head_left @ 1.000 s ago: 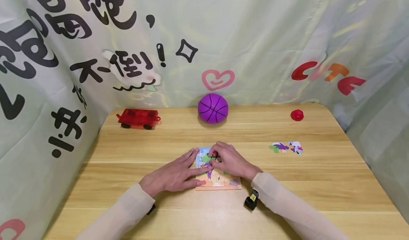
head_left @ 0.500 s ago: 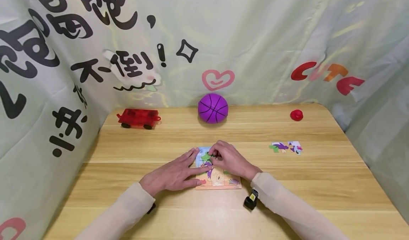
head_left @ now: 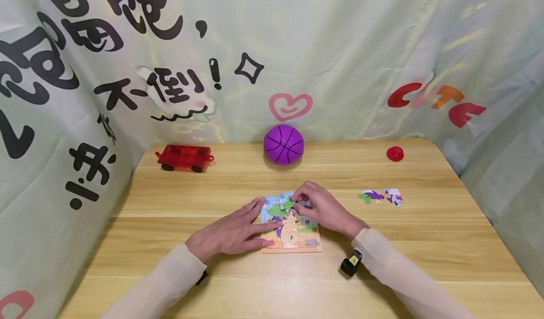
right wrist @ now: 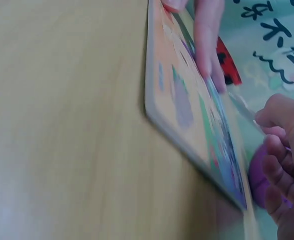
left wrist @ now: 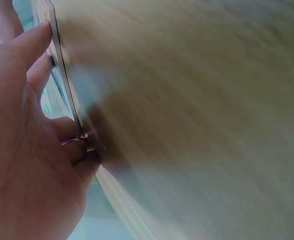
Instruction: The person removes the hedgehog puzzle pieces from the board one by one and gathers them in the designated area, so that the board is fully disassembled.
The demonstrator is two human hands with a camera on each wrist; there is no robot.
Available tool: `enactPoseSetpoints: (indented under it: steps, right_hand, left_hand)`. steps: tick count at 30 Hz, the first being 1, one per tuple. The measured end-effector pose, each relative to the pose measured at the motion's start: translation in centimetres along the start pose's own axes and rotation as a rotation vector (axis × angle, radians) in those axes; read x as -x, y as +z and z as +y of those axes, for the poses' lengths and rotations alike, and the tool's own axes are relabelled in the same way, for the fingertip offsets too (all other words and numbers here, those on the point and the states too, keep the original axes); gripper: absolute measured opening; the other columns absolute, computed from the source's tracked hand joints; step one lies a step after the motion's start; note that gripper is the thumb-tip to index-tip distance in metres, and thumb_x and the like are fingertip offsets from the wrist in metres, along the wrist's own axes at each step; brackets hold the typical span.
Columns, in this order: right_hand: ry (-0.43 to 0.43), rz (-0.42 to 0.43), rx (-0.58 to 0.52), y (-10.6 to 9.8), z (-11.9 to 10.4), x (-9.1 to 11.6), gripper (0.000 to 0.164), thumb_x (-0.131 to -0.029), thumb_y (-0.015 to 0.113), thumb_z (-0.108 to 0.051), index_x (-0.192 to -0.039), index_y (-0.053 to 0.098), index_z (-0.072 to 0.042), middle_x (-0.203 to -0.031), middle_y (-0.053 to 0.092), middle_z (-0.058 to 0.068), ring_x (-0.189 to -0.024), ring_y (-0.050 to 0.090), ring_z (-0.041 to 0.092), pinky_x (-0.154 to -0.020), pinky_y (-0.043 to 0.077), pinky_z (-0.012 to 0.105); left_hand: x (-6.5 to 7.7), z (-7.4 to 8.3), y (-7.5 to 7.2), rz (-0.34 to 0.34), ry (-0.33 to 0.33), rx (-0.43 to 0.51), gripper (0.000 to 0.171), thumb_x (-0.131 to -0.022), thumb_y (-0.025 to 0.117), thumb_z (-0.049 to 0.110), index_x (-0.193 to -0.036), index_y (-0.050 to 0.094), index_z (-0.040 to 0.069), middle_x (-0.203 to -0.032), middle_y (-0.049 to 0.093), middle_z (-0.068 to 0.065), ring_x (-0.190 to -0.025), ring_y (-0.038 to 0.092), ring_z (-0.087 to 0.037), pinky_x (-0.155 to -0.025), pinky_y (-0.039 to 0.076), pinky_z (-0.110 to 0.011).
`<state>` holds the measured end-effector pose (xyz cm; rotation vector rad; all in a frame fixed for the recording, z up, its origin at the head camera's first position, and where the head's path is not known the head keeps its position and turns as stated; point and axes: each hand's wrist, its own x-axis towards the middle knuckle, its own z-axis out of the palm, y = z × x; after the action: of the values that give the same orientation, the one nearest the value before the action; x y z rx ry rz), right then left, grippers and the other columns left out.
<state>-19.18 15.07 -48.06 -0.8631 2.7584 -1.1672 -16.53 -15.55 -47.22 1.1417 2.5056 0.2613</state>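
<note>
A jigsaw puzzle board [head_left: 293,250] with a cartoon animal picture lies on the table in the head view. My left hand [head_left: 231,229] rests flat along its left side, its fingers spread over the edge and the picture. At the upper part of the board, my right hand [head_left: 326,210] pinches a blue and green puzzle piece [head_left: 286,201] between thumb and fingertips. The right wrist view shows that piece [right wrist: 243,104] as a thin sliver, raised above the board. The right fingers partly cover the board's upper right corner.
Two loose puzzle pieces [head_left: 382,196] lie on the table to the right. Along the back stand a red toy wagon [head_left: 184,157], a purple ball [head_left: 283,144] and a small red object [head_left: 395,154]. Printed curtains [head_left: 348,59] surround the table [head_left: 229,286].
My right hand has lifted slightly and moved right with the piece, uncovering more of the picture. The left hand stays in place on the board.
</note>
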Motion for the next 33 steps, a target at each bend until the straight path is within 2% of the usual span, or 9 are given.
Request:
enactPoseSetpoints:
  steps: [8,18,27,33]
  right_hand:
    - [0.048,0.038,0.050,-2.7,2.3,2.3,0.015,-0.100,0.079,-0.009,-0.114,0.074,-0.010,-0.109,0.069,-0.003,-0.101,0.066,0.013,-0.092,0.062,0.031]
    - [0.104,0.105,0.112,-6.0,5.2,5.2,0.015,-0.099,0.079,-0.004,-0.112,0.073,-0.010,-0.108,0.070,-0.001,-0.098,0.065,0.014,-0.086,0.060,0.027]
    - [0.141,0.118,0.161,-7.3,6.7,6.8,0.013,-0.099,0.079,-0.005,-0.111,0.075,-0.010,-0.106,0.069,0.000,-0.094,0.063,0.011,-0.082,0.057,0.025]
    - [0.133,0.129,0.178,-7.8,7.3,7.3,0.012,-0.098,0.080,-0.006,-0.109,0.075,-0.010,-0.103,0.069,-0.001,-0.091,0.062,0.010,-0.079,0.055,0.026]
  left_hand:
    - [0.1,0.1,0.0,-0.001,0.000,-0.002,0.060,-0.112,0.046,0.063,-0.168,0.039,0.043,-0.183,0.004,-0.021,-0.172,0.004,-0.036,-0.137,0.023,-0.053]
    - [0.2,-0.1,0.1,0.005,0.012,-0.003,0.060,-0.113,0.048,0.060,-0.169,0.040,0.041,-0.183,0.004,-0.021,-0.172,0.005,-0.036,-0.137,0.022,-0.053]
    - [0.1,0.0,0.1,0.002,0.008,-0.006,0.059,-0.112,0.047,0.061,-0.168,0.039,0.043,-0.184,0.004,-0.019,-0.172,0.005,-0.035,-0.137,0.023,-0.053]
    - [0.1,0.0,0.0,0.006,0.005,-0.006,0.060,-0.112,0.047,0.062,-0.168,0.039,0.043,-0.184,0.004,-0.020,-0.172,0.005,-0.035,-0.138,0.022,-0.052]
